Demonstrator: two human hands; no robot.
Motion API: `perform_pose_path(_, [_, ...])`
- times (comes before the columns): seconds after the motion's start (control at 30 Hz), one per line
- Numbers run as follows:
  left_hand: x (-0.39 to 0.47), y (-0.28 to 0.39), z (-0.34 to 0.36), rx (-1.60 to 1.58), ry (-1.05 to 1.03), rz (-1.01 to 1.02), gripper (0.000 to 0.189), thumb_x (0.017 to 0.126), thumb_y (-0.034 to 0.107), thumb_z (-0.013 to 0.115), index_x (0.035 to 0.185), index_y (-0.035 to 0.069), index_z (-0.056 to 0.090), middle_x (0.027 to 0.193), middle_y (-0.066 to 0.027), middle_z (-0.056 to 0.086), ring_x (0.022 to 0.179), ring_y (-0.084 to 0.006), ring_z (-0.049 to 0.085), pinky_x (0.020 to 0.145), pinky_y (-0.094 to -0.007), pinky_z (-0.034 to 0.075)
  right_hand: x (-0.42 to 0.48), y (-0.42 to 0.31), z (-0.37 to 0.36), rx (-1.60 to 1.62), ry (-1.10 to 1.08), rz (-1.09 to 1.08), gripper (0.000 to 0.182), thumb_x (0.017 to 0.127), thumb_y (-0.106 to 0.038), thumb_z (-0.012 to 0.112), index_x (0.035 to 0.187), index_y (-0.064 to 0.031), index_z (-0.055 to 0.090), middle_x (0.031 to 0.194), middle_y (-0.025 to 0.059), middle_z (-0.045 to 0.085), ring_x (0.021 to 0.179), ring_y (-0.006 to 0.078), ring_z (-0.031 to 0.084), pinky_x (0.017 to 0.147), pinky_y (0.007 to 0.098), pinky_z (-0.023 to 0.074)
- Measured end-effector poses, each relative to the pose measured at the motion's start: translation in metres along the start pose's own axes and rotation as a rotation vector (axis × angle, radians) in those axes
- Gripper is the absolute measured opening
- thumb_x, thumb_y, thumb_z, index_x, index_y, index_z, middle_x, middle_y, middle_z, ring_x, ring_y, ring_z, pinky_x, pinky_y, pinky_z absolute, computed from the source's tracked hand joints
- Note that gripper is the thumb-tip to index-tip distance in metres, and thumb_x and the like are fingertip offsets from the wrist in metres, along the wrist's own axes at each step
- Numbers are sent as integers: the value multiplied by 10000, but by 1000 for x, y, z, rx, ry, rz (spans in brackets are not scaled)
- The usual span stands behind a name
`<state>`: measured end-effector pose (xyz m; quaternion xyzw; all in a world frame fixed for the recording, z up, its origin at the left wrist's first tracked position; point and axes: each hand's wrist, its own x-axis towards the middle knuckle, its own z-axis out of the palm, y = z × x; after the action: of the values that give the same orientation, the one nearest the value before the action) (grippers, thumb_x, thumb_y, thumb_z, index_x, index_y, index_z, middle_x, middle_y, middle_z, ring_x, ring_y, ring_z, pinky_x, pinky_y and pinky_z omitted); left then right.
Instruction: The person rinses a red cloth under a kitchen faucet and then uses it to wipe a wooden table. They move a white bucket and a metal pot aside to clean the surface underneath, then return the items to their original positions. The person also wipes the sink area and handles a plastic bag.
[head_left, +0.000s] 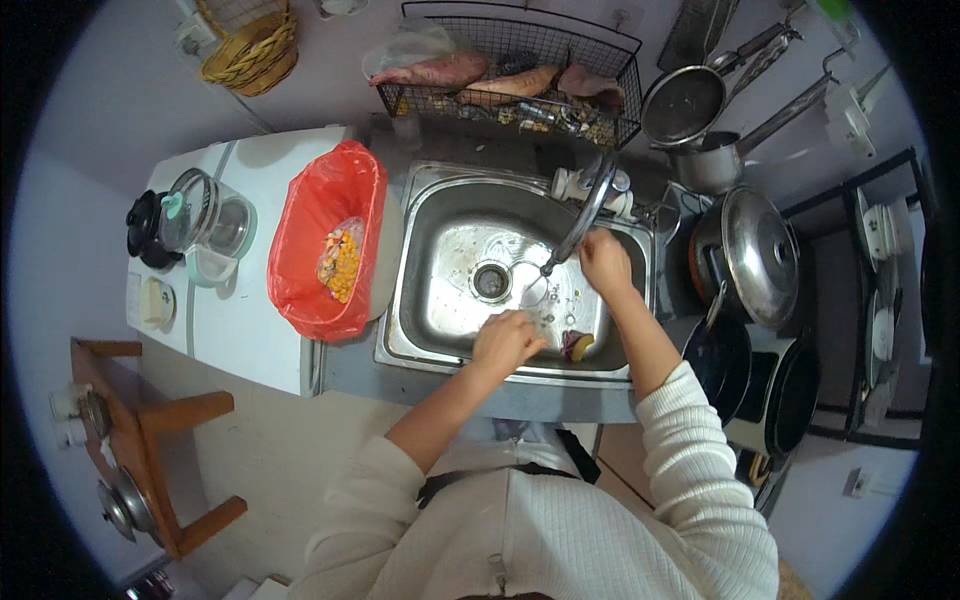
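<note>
My left hand (508, 343) hovers over the near side of the stainless steel sink (442, 225), its fingers loosely curled; whether they hold anything is hidden. Over the sink's right part is my right hand (606, 262), beside the chrome faucet spout (589, 214). Its fingertips are partly hidden, so its grip cannot be made out. A thin stream of water seems to fall from the spout near the drain (491, 282). Between my forearms, a small purple and yellow piece (577, 346), of unclear kind, rests on the sink floor amid small scraps and droplets.
Left of the sink stands a bin lined with a red plastic bag (300, 247), holding yellow kernels and scraps (341, 262). A glass kettle (225, 225) sits on the white surface. Rightward are a lidded pot (761, 255) and a frying pan (716, 367); behind, a wire basket (517, 37).
</note>
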<state>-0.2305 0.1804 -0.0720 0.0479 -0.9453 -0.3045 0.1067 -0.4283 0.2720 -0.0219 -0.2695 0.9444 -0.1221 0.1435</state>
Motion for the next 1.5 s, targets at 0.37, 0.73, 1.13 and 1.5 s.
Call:
perform_pose_path(0.37, [-16,39,11,-401,234,-547,306,756,289,674,630,19,599,655,-66,555,562,-182,536,548,-313,428,29,35,-24,-73,76,-182,363,784,-203,573,1135,-144,503,1090,111,534,960,330,549,776,424,453])
perform_pose_path(0.73, [-89,24,-10,-284,341,-873,397,755,436,616,709,43,648,688,-143,623,661,-291,605,622,-371,474,-107,20,68,49,-347,-355,493,800,-343,591,1222,-110,487,1185,131,513,982,242,561,783,420,452])
perform_pose_path(1.13, [-453,51,-125,-861,899,-869,580,714,170,698,1220,46,443,1129,-131,494,908,-207,559,690,-308,489,-361,-270,168,989,-1252,-280,306,851,-165,555,1123,-46,482,976,80,580,791,172,602,549,255,526])
perform_pose_path(1.5, [-710,76,-146,-276,1326,-1225,353,741,187,653,1060,61,571,1026,-144,572,935,-286,560,813,-365,440,-568,-478,255,464,-1061,-1205,352,679,-264,758,803,-5,553,672,46,567,627,116,531,579,260,451])
